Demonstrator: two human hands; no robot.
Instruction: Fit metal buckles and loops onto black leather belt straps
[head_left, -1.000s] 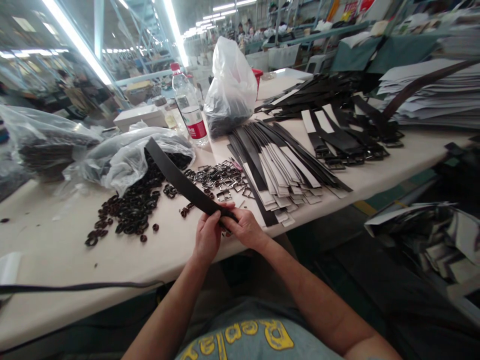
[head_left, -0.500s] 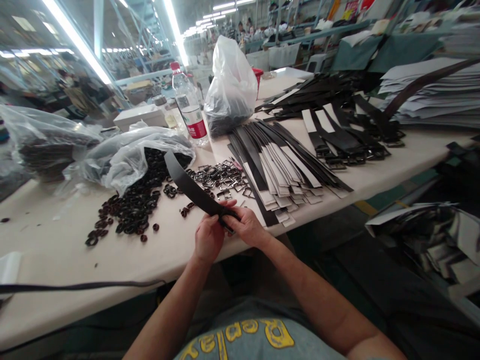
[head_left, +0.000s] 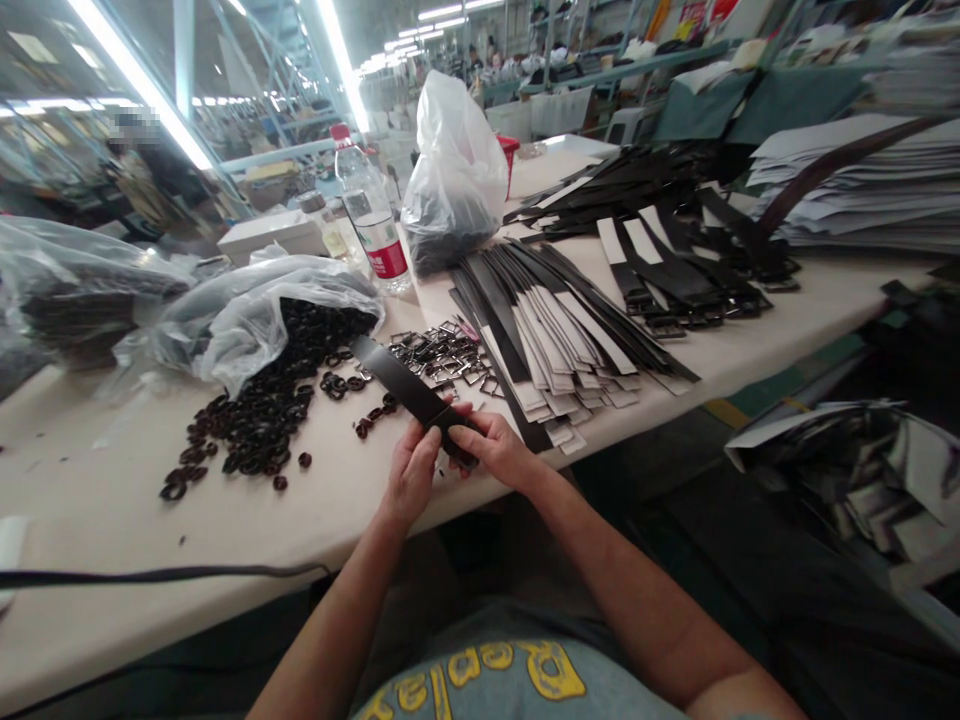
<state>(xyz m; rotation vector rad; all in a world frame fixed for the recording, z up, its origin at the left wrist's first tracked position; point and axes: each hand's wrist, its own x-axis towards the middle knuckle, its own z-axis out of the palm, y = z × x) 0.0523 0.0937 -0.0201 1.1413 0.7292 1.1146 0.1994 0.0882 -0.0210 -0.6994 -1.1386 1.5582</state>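
Over the crowded table (head_left: 105,480), the left hand (head_left: 411,472) and right hand (head_left: 497,450) pinch a black strap (head_left: 395,378) by its near end, which looks light and bendy.

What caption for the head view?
Left hand and right hand grip a black belt strap beside dark loops and metal buckles.

Strap (head_left: 409,385), just in front of the buckles: dark, leather-like, smooth, with a dull sheen.
Buckles (head_left: 442,355): bare silvery metal that glints.
Rings (head_left: 262,410), left of the buckles: dark brown, hard and glossy.
Bag (head_left: 247,310), left of the buckles: thin clear plastic film, crinkled and shiny.
Strips (head_left: 562,330), right of the buckles: black matt faces with pale papery backs.
Bottle (head_left: 371,215), behind the buckles: clear plastic with a glossy red label.
Table (head_left: 112,500), under the buckles: pale, matt, smooth top.
Sheets (head_left: 862,190), far right of the buckles: grey-white paper, matt.
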